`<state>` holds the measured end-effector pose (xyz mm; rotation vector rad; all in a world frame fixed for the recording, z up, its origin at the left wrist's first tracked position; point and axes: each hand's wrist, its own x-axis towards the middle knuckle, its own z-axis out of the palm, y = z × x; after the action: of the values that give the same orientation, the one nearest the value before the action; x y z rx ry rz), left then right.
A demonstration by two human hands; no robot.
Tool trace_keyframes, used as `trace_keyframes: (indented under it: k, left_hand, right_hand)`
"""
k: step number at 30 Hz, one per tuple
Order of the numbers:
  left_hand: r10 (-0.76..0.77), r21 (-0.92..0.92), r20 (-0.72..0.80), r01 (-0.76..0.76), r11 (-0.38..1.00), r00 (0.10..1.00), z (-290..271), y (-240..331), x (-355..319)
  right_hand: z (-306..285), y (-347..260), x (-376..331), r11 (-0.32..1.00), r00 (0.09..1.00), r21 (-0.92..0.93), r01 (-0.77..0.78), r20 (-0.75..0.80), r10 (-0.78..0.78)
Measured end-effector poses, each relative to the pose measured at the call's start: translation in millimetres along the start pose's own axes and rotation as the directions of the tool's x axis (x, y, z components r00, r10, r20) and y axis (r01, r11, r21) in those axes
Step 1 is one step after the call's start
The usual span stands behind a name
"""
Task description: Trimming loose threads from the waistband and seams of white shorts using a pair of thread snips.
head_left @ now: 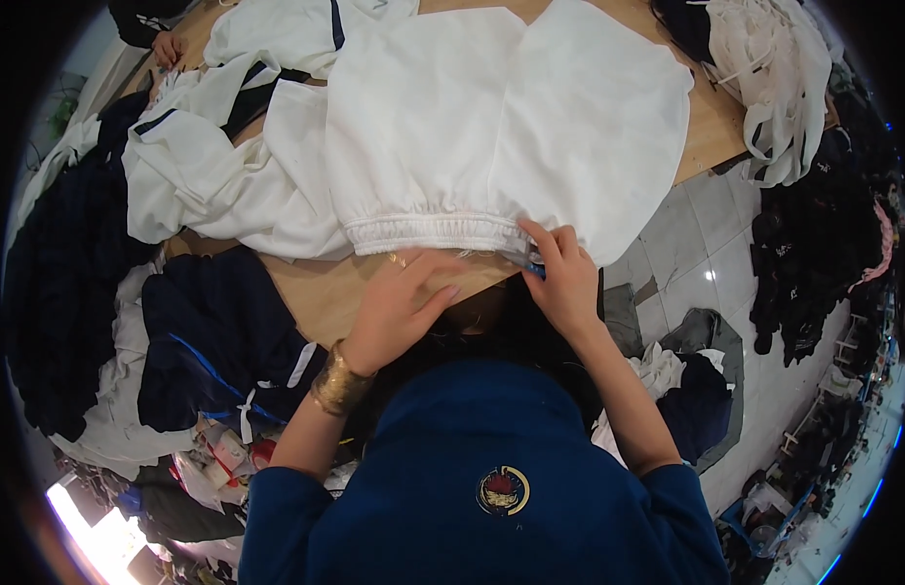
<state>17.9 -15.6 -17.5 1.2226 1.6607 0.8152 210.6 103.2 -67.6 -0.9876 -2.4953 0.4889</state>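
White trousers or shorts [423,117] with a gathered elastic waistband [433,232] lie spread on the wooden table [311,292], waistband toward me. Small loose threads show along the waistband's near edge. My left hand [399,302] is at that edge, fingers stretched to the right and thumb apart, the fingertips blurred by motion; nothing shows in it. At the waistband's right end, the fingers of my right hand [564,283] close round a small metal-and-blue tool [532,257], which looks like thread snips and is mostly hidden by the fingers.
More white garments [228,175] with dark trim lie crumpled at the left. Dark navy clothes [218,322] hang off the table's left side. White pieces [769,68] hang at the far right corner. Another person's hand [167,49] rests at the far left.
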Motion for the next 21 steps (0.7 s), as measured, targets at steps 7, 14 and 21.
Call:
trace_keyframes:
  k: [7,14,21]
  left_hand:
    - [0.442,0.669,-0.099,-0.269,0.693,0.891,5,-33,65]
    - [0.396,0.696,0.033,-0.305,0.650,0.918,-4,-27,68]
    - [0.470,0.623,0.106,-0.427,0.656,0.876,-17,-36,74]
  right_hand:
    - [-15,5,29,0.992,0.997,0.108,0.072,0.027,-0.075]
    - [7,4,4,0.999,0.999,0.006,0.047,0.013,-0.047]
    - [-38,22,40,0.916,0.922,0.264,-0.301,0.327,0.209]
